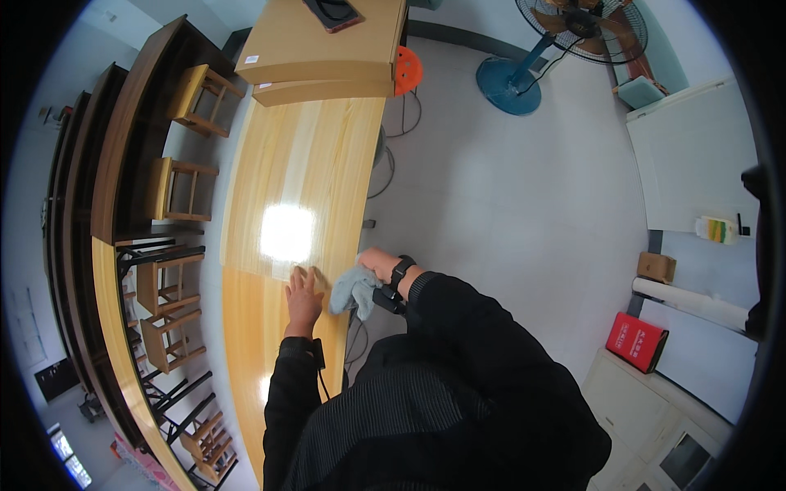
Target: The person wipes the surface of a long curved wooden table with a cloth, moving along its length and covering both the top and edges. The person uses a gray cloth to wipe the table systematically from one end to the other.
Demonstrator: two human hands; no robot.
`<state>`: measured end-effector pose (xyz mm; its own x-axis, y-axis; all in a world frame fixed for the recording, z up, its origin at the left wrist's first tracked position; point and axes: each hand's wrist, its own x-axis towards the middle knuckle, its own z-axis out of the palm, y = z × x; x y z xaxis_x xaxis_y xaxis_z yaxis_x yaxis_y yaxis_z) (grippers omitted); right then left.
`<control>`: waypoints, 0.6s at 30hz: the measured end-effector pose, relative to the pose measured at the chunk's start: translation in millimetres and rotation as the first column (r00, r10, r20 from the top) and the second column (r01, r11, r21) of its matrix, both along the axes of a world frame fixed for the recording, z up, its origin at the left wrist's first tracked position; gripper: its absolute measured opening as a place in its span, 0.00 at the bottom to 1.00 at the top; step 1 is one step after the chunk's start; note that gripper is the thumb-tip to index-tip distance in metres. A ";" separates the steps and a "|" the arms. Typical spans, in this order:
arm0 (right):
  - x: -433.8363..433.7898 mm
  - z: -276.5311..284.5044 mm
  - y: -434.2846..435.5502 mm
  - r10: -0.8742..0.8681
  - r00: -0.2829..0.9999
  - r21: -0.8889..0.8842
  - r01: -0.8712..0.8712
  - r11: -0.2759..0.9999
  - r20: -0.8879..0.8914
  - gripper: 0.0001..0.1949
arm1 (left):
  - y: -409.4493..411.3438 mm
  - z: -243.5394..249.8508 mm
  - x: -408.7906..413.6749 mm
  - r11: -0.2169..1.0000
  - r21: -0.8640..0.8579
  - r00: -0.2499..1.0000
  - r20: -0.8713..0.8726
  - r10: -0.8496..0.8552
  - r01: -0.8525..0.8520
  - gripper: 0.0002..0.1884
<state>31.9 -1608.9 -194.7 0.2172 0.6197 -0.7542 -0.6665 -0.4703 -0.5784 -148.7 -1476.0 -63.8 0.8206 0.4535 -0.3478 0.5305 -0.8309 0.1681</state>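
Note:
My right hand (376,262) grips a light grey-blue cloth (355,291) at the near edge of a long wooden table (252,331). The cloth hangs in folds beside that edge. To its left, my left hand (303,297) rests on the tabletop with its fingers spread and nothing in them, close to the seam between two table sections. A dark band is on my right wrist, and a small dark device with a cable is on my left wrist.
Cardboard boxes (325,70) stand on the table's far part, with a phone (331,13) on top. An orange stool (408,70) is beside them. A blue standing fan (509,86) stands beyond on the floor. Wooden stools (161,187) and other tables line the left.

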 end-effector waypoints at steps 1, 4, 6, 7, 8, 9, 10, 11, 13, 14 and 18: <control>16.1 -28.3 -1.4 -0.098 0.990 -0.033 0.095 0.995 -0.105 0.03 | -0.4 -0.4 13.2 0.999 -0.018 0.998 -0.058 -0.033 0.032 0.39; 80.2 -42.6 24.5 -0.281 0.935 -0.104 0.264 0.959 -0.217 0.04 | 2.6 -1.6 15.4 0.999 -0.018 0.997 -0.060 -0.045 0.045 0.39; 133.9 -18.9 46.3 -0.272 0.960 0.006 0.273 0.962 -0.063 0.04 | 1.4 6.3 18.4 0.999 -0.023 0.995 -0.089 -0.049 0.048 0.39; 167.5 -55.3 42.1 -0.302 0.953 0.107 0.299 0.948 0.012 0.05 | -0.1 8.9 31.9 0.996 -0.053 0.992 -0.098 -0.084 0.079 0.39; 189.1 -48.5 55.0 -0.374 0.927 0.039 0.374 0.927 -0.006 0.05 | 0.8 9.4 28.4 0.997 -0.057 0.989 -0.131 -0.064 0.057 0.39; 214.8 -35.6 65.5 -0.443 0.897 -0.030 0.442 0.896 -0.011 0.06 | 1.5 10.1 26.2 0.997 -0.062 0.986 -0.158 -0.044 0.035 0.40; 258.2 -39.4 62.0 -0.369 0.907 -0.086 0.392 0.916 0.202 0.07 | 1.9 10.5 34.8 0.995 -0.080 0.986 -0.149 -0.068 0.057 0.40; 289.8 -43.8 56.2 -0.267 0.876 -0.156 0.352 0.923 0.401 0.09 | 2.9 10.1 42.8 0.992 -0.096 0.986 -0.138 -0.094 0.081 0.40; 293.2 22.7 98.6 -0.118 0.755 -0.181 0.300 0.937 0.645 0.12 | 0.9 12.7 25.6 0.996 -0.085 0.985 -0.175 -0.013 -0.001 0.40; 303.7 40.1 102.5 -0.158 0.705 -0.151 0.355 0.923 0.692 0.13 | 0.7 13.7 28.1 0.996 -0.092 0.984 -0.175 -0.007 -0.009 0.40; 313.4 62.3 96.4 -0.199 0.510 -0.036 0.414 0.909 0.837 0.22 | 1.2 12.0 32.9 0.993 -0.115 0.989 -0.146 -0.015 -0.001 0.39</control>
